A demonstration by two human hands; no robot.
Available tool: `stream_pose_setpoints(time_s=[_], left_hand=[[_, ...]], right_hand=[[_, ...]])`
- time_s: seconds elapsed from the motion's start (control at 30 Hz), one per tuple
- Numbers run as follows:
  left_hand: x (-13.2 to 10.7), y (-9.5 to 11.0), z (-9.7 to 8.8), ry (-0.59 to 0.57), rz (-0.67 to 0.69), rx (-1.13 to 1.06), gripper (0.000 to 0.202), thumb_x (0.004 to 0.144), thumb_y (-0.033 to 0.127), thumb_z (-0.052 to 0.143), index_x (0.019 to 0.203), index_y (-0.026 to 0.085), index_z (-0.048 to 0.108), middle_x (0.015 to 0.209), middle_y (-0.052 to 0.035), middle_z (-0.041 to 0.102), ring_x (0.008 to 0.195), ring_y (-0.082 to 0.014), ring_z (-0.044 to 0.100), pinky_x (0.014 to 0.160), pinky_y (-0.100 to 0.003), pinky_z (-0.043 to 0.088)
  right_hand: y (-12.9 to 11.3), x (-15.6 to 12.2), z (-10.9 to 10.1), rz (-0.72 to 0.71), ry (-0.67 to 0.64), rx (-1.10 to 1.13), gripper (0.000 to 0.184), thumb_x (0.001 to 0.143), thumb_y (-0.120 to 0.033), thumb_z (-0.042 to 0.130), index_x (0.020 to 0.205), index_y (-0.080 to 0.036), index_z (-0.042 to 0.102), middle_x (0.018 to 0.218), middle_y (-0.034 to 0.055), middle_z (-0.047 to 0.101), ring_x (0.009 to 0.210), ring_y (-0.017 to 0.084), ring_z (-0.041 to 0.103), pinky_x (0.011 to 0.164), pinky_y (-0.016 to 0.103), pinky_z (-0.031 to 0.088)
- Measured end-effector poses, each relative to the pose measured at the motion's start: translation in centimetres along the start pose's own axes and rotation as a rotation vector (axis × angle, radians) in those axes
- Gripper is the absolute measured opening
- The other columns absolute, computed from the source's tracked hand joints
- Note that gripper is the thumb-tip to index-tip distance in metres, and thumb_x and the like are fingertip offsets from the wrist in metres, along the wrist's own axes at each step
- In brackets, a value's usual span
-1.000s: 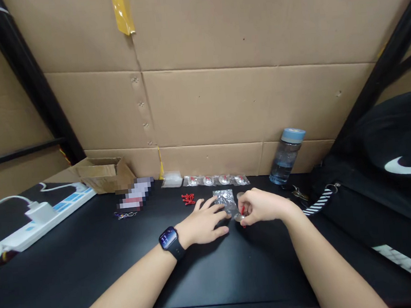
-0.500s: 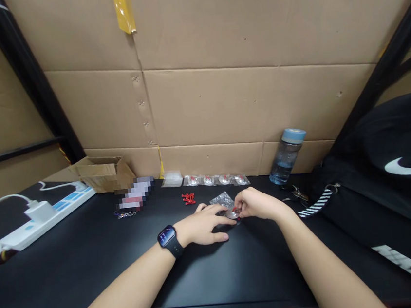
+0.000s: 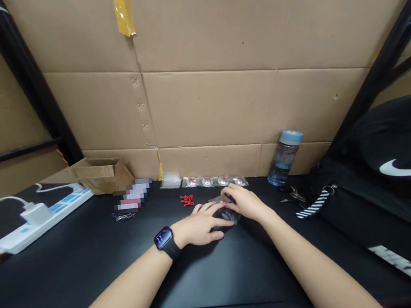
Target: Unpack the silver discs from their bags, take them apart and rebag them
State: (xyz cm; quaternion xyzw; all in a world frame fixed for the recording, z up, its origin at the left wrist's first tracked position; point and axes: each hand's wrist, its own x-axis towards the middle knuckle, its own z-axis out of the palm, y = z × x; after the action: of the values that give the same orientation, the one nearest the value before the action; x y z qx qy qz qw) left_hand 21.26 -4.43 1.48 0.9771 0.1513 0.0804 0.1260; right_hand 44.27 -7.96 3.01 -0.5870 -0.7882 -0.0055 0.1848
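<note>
My left hand [image 3: 202, 225], with a black smartwatch [image 3: 166, 241] on its wrist, lies palm down on the black table. Its fingers are stretched and spread, and they rest against a crinkled clear plastic bag [image 3: 229, 215]. From the far right side my right hand [image 3: 243, 201] reaches over the same bag, its fingertips bent together by a small red-and-silver piece [image 3: 224, 201]. Most of that piece is hidden by the fingers. Beyond the hands is a row of several clear bags [image 3: 206, 181], each with a round silvery item marked red. Small red cords [image 3: 187, 200] lie left of the fingers.
A stack of clear bags [image 3: 170, 180] lies by the cardboard wall [image 3: 201, 110]. At left are a cardboard box [image 3: 100, 177], a power strip [image 3: 57, 209] and a keychain [image 3: 124, 216]. To the right stand a water bottle [image 3: 284, 158], keys [image 3: 297, 194] and a black backpack [image 3: 365, 206].
My right hand has shifted left and away from me across the bag, carrying the red-and-silver piece toward the bag's far side. My left hand has hardly moved. The view has tilted slightly.
</note>
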Motion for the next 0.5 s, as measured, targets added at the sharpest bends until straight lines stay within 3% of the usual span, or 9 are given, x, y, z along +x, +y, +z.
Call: stream_pose_setpoints(time_s=[0.07,0.17,0.27,0.33,0.43,0.5], left_hand=[[0.1,0.0,0.0,0.033,0.015,0.002,0.042,0.090,0.044,0.060,0.132,0.047,0.057,0.161,0.0006,0.028,0.146,-0.0355,0.027,0.112,-0.058,0.028],[0.2,0.0,-0.4,0.116,0.029,-0.016,0.030,0.093,0.031,0.056,0.120,0.038,0.064,0.148,-0.0014,0.047,0.134,-0.0275,0.046,0.108,-0.047,0.035],[0.5,0.0,-0.7,0.251,-0.036,-0.055,0.039,0.086,0.015,0.055,0.122,0.030,0.057,0.126,-0.0032,0.062,0.116,-0.0207,0.059,0.098,-0.036,0.041],[0.9,-0.2,-0.6,0.335,-0.102,-0.044,0.044,0.082,0.014,0.060,0.124,0.027,0.052,0.119,-0.0039,0.064,0.110,-0.0215,0.060,0.092,-0.034,0.042],[1.4,-0.4,-0.2,0.392,-0.160,0.018,0.032,0.082,0.023,0.067,0.113,0.026,0.058,0.113,-0.0031,0.066,0.105,-0.0231,0.059,0.089,-0.035,0.040],[1.7,-0.4,-0.1,0.397,-0.173,0.036,0.016,0.084,0.027,0.067,0.100,0.025,0.063,0.106,-0.0024,0.067,0.103,-0.0227,0.058,0.089,-0.036,0.039]], right_hand=[[0.1,0.2,0.4,0.024,0.041,-0.025,0.030,0.085,-0.025,0.068,0.114,-0.029,0.060,0.118,0.0055,0.061,0.103,0.021,0.060,0.074,0.028,0.046],[0.7,0.6,0.0,-0.034,0.030,0.080,0.033,0.083,-0.030,0.070,0.115,-0.026,0.061,0.114,0.0066,0.062,0.102,0.022,0.060,0.077,0.029,0.047],[2.0,0.7,-1.1,-0.118,0.021,0.277,0.021,0.093,-0.032,0.057,0.111,-0.023,0.063,0.103,0.0055,0.066,0.093,0.019,0.062,0.080,0.029,0.047],[2.8,0.7,-1.7,-0.123,0.054,0.321,0.020,0.098,-0.024,0.046,0.104,-0.022,0.065,0.097,0.0044,0.067,0.089,0.017,0.061,0.083,0.029,0.046],[3.4,0.4,-1.7,-0.115,0.019,0.285,0.011,0.087,-0.019,0.062,0.097,-0.020,0.066,0.093,0.0029,0.064,0.081,0.016,0.058,0.077,0.028,0.045],[3.3,0.4,-1.2,-0.119,-0.047,0.288,0.018,0.077,-0.020,0.075,0.094,-0.021,0.069,0.093,0.0023,0.062,0.078,0.016,0.056,0.073,0.026,0.045]])
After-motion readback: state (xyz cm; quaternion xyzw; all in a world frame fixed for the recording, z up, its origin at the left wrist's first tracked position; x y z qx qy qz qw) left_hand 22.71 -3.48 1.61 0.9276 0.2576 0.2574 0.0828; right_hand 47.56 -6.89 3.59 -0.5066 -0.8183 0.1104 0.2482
